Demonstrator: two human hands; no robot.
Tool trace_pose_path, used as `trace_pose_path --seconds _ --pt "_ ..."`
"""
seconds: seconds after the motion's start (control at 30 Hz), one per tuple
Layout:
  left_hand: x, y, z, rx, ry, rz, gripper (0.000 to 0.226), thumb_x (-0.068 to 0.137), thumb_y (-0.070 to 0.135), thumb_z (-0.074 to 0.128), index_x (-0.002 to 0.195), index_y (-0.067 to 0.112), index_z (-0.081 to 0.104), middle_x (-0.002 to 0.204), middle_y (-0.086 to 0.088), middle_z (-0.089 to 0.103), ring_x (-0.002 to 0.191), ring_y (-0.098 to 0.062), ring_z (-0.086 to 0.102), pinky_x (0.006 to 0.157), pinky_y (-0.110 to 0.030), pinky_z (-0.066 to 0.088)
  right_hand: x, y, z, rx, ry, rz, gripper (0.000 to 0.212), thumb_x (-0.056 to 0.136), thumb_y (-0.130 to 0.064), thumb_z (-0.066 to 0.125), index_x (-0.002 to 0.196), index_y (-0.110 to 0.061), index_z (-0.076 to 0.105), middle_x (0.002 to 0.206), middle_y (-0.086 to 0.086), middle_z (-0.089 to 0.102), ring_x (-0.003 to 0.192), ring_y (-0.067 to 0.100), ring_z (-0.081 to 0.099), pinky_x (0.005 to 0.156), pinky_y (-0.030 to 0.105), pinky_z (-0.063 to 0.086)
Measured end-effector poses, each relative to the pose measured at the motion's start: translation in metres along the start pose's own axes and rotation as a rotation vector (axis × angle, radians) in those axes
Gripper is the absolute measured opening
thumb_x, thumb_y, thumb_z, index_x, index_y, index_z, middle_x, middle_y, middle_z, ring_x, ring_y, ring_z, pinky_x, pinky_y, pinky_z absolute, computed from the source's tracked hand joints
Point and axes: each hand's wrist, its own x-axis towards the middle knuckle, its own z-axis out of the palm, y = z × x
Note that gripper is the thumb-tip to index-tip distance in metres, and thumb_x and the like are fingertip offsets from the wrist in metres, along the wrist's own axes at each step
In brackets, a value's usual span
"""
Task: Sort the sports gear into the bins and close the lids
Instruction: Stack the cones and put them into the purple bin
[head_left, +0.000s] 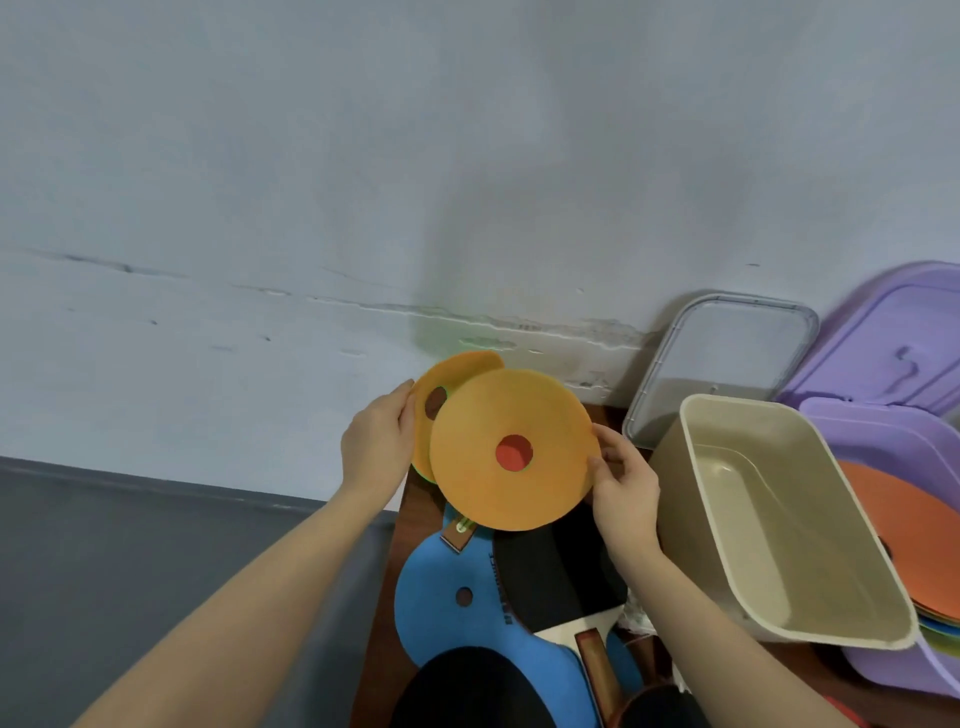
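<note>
Left hand: your left hand (378, 441) grasps the left edge of the rear orange disc (452, 374), fingers curled around its rim.
Right hand: your right hand (623, 480) pinches the right edge of the front orange disc (483, 467), the thumb on top and the fingers behind the rim.
Discs: both are flat cones with a round hole in the middle. The front one overlaps the rear one, and both are held above the table, in front of the pale wall (311, 182). A thin green edge shows under the rear disc, but you cannot tell what it belongs to.
Below the discs: a blue disc (436, 597) lies on the brown table (387, 623), and a black table tennis paddle (550, 577) with a wooden handle lies partly over it.
Beige bin (789, 525): open, nothing visible inside, just beside your right hand.
Clear lid (727, 353): it leans against the wall behind the beige bin.
Purple bin (883, 436): to the right of the beige bin, with a dark orange disc (904, 525) and more discs stacked inside.
Purple lid (893, 343): stands upright behind the purple bin.
</note>
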Motion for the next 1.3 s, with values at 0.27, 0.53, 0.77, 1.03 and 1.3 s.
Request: trace_pose_path --seconds 0.27,0.53,0.77,1.03,1.3 --pt "-0.005 0.022 -0.051 -0.041 0.191 0.097 0.027 0.098 0.022 0.043 0.115 0.019 0.064 0.097 0.001 0.068 0.084 -0.018 0.06 0.069 -0.035 0.049 -0.014 -0.024 -0.009 0.127 0.004 -0.049 0.035 0.092 -0.003 0.05 0.108 -0.031 0.064 0.098 -0.003 0.067 0.093 0.016 0.064 0.083 0.046 0.054" --pt "-0.042 0.043 -0.044 -0.287 0.018 -0.011 0.032 0.097 0.023 0.048 0.128 0.021 0.053 0.088 -0.002 0.066 0.078 -0.016 0.061 0.071 -0.032 0.05 -0.036 -0.025 -0.025 0.139 0.034 -0.101 0.027 0.093 -0.007 0.053 0.114 -0.02 0.063 0.095 0.001 0.069 0.091 0.015 0.065 0.08 0.033 0.053" --pt "-0.095 0.028 0.003 -0.172 -0.234 0.007 0.023 0.099 0.024 0.041 0.11 0.02 0.06 0.092 0.0 0.065 0.085 -0.017 0.06 0.073 -0.034 0.048 -0.066 0.012 -0.048 -0.105 -0.015 -0.015 0.028 0.092 -0.01 0.051 0.116 -0.022 0.061 0.097 -0.006 0.062 0.096 0.014 0.058 0.081 0.031 0.047" --pt "-0.117 0.015 0.004 0.194 -0.32 0.0 0.046 0.097 0.024 0.042 0.141 0.015 0.033 0.121 -0.006 0.04 0.091 -0.023 0.055 0.07 -0.032 0.045 -0.078 0.036 -0.046 -0.29 -0.167 -0.022 0.035 0.091 -0.01 0.05 0.125 -0.018 0.056 0.104 -0.005 0.059 0.096 0.011 0.054 0.083 0.028 0.045" --pt "-0.12 0.009 0.005 0.51 -0.458 0.063 0.062 0.095 0.03 0.043 0.146 0.008 0.015 0.125 -0.013 0.039 0.102 -0.028 0.049 0.078 -0.033 0.04 -0.08 0.042 -0.019 -0.414 -0.131 -0.168 0.043 0.09 0.001 0.048 0.131 -0.009 0.047 0.111 0.005 0.047 0.1 0.02 0.049 0.082 0.02 0.032"
